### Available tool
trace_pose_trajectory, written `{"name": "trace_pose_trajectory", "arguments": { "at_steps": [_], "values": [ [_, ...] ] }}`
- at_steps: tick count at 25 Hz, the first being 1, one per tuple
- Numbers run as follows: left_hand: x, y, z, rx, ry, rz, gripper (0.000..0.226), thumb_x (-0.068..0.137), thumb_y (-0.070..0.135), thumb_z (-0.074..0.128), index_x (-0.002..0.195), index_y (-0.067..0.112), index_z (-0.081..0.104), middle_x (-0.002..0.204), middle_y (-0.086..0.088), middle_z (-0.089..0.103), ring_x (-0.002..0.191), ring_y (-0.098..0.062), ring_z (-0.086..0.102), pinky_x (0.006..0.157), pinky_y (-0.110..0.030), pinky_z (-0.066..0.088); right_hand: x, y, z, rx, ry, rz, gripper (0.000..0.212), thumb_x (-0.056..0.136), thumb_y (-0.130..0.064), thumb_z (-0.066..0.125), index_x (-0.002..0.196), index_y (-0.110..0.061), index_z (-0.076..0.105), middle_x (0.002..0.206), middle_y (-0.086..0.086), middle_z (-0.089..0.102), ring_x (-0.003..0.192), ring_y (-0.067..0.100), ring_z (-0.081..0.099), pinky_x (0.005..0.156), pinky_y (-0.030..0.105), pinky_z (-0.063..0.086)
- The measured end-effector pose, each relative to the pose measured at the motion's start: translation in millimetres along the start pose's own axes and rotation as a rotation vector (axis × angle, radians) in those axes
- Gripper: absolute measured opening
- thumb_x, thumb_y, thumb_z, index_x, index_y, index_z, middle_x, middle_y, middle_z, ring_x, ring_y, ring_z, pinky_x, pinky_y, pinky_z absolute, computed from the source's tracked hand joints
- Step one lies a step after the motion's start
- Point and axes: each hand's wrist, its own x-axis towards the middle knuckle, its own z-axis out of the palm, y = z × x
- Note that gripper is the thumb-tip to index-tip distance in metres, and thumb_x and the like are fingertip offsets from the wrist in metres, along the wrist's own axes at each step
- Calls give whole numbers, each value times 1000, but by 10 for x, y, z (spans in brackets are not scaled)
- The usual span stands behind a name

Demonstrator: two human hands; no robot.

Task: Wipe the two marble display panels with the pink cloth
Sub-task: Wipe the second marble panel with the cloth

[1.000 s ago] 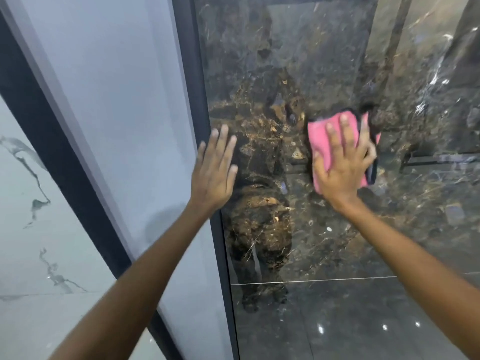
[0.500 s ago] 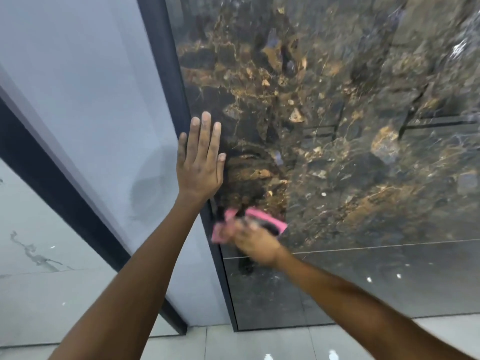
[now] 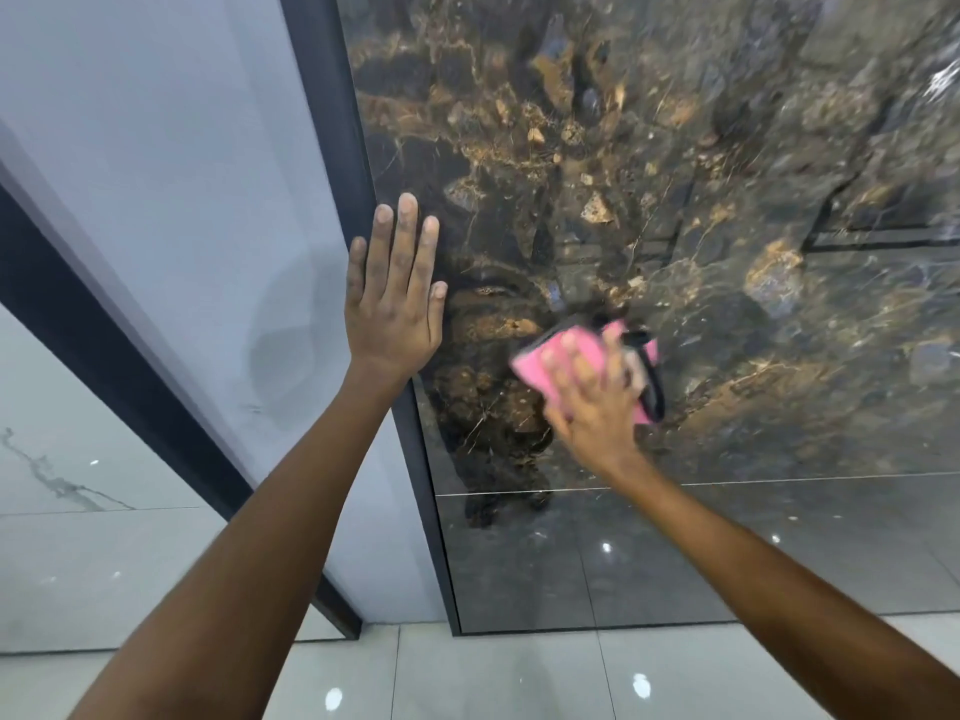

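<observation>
Head view: the left hand (image 3: 393, 309), fingers straight and together, rests flat on the dark marble panel (image 3: 701, 189) at its black frame (image 3: 337, 127). The right hand (image 3: 592, 394), fingers spread, presses the pink cloth (image 3: 550, 363) against that panel; its outline is blurred.

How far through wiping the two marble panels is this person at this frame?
Done: nothing can be confirmed; no wiped area stands out on the glossy dark brown marble panel. In hand: the right hand presses the pink cloth flat on that panel's lower part, blurred mid-stroke, while the left hand braces flat at its left edge. Left: apparently the pale grey panel beside it, with no cloth on it.
</observation>
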Motion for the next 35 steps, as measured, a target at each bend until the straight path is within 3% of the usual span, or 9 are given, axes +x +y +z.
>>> {"name": "trace_pose_trajectory", "arguments": {
  "at_steps": [4,6,11,13,16,22,28,31,35],
  "values": [
    [-14,-5,6,12,3,11,65,99,26,33,156,14,6,153,-14,23,150,-18,-9,121,-37,2,-1169,-169,370,-96,-496,-553,81,83,-57,63,150,-35,25,163,1,10,145,2,17,118,18,18],
    [14,1,-3,19,4,-7,60,98,26,34,155,10,19,152,-14,25,150,-19,-8,121,-37,2,-1080,252,281,-99,-377,-703,90,51,-24,92,133,-28,57,150,-6,37,136,10,42,112,34,28],
    [51,67,-93,-3,-44,-72,53,99,22,36,150,9,27,155,-13,25,151,-20,-1,121,-38,3,342,750,-543,-8,68,-26,58,91,-33,52,145,-26,35,155,-6,22,150,25,1,114,52,18],
    [142,274,-182,-127,-40,-228,51,98,18,40,147,9,31,156,-16,29,150,-26,10,122,-37,0,460,556,-549,-43,14,-88,65,86,-31,59,146,-27,36,155,-5,25,149,25,-10,115,53,16],
    [699,603,-269,-301,4,-329,49,98,16,43,146,7,36,157,-18,27,147,-32,15,122,-37,-3,383,819,-648,-242,-154,-542,80,79,-46,69,148,-30,33,156,-8,30,150,24,-5,120,48,-2],
    [1653,773,-160,-133,93,-355,52,103,25,34,153,9,26,160,-13,24,147,-36,18,121,-48,7,1829,1667,-1590,-112,441,270,75,72,-30,62,144,-14,46,149,13,44,142,34,27,116,49,16],
    [1849,985,-214,-246,185,-436,49,102,23,36,148,5,35,158,-16,27,147,-34,17,120,-48,5,501,1280,-843,-228,-19,-547,80,78,-30,65,150,-20,34,158,1,30,148,22,18,121,44,1],
    [2188,1274,-203,-284,166,-348,51,103,25,33,150,5,31,159,-15,24,148,-33,14,121,-45,1,70,2254,-986,-164,125,-155,82,78,-28,60,152,-22,27,163,-7,8,150,16,7,119,35,2],
    [2285,1377,-69,-132,78,-389,56,104,32,27,155,11,17,163,-9,15,150,-32,8,121,-51,4,422,3525,-1855,143,461,954,75,84,-30,42,155,-21,21,163,-2,13,150,19,5,120,48,9]
  ]
}}
